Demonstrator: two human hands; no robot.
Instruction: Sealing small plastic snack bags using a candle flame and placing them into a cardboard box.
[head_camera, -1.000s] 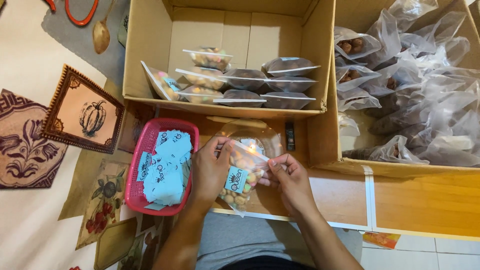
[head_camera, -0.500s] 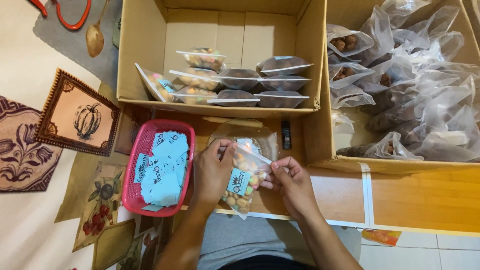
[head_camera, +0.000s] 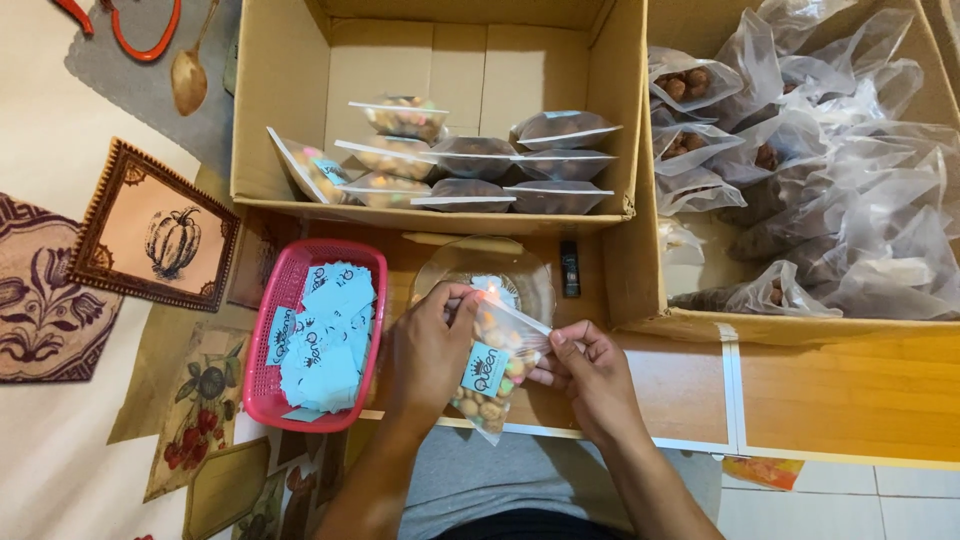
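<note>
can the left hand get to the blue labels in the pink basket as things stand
Probably yes: the pink basket lies right beside the left hand, open-topped, with the blue labels uncovered. But that hand's grip is on the snack bag, so it must let go first.

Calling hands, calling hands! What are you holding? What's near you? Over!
Left hand and right hand: both pinching the snack bag at its top edge. Bag clear, blue label. Pink basket of labels left of it. Nothing blocking.

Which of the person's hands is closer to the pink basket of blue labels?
Left. The left hand is just beside the pink basket, pinching the snack bag; the right hand holds the bag's far side.
</note>
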